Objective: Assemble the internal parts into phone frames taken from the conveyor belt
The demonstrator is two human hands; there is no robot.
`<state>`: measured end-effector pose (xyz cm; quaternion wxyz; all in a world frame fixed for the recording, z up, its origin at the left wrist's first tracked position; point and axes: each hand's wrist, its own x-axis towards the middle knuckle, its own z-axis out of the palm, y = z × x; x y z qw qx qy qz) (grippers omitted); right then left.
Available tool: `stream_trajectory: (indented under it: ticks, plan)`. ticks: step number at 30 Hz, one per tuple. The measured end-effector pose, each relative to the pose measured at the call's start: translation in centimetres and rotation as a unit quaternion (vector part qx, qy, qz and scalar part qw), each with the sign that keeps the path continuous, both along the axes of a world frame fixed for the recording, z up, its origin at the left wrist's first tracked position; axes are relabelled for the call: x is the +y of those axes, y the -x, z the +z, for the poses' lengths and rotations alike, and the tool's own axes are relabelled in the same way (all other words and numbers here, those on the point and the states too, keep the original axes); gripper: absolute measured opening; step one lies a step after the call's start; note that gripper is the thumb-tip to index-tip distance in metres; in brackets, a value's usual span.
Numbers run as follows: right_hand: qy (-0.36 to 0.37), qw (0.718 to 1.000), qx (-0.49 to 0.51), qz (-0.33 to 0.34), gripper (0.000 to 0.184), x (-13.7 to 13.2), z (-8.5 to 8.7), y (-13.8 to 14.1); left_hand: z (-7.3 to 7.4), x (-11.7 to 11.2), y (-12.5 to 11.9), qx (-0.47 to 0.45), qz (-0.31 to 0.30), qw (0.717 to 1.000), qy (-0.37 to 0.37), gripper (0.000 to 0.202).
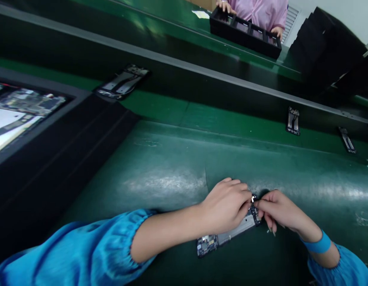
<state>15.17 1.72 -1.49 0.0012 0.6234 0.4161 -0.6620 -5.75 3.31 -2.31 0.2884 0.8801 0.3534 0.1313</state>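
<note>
An opened phone chassis lies tilted on the green mat, its circuit board showing at the lower left end. My left hand rests over its upper part with the fingers curled down, hiding some of the frame. At the chassis's right end, my right hand pinches with thumb and forefinger close to a small connector area. What the right fingertips hold is too small to make out. A blue band circles my right wrist.
A black tray with phone parts stands at left. More opened phone chassis lie along the green strip behind the mat, one at right. Across the bench, a person in pink holds a black divided box; stacked black trays stand nearby.
</note>
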Motion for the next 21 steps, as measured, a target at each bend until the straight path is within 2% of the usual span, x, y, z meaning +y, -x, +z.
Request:
stream_trajectory:
  ticks: [4,9,15,21]
  plan:
    - [0.011,1.000,0.011,0.007,0.034,0.19,0.30,-0.25,0.06,-0.02,-0.07,-0.005,0.005,1.000,0.001,0.018]
    - [0.006,1.000,0.024,0.007,0.044,0.02,-0.18,-0.51,0.14,-0.13,-0.07,-0.011,0.006,1.000,0.001,0.017]
    - [-0.004,1.000,-0.011,0.002,0.037,0.11,-0.13,0.01,0.25,0.15,-0.09,-0.006,-0.013,1.000,0.007,0.015]
    - [-0.015,0.999,-0.031,0.016,0.032,0.59,0.10,0.30,0.56,0.02,-0.23,0.020,0.003,1.000,-0.001,0.015]
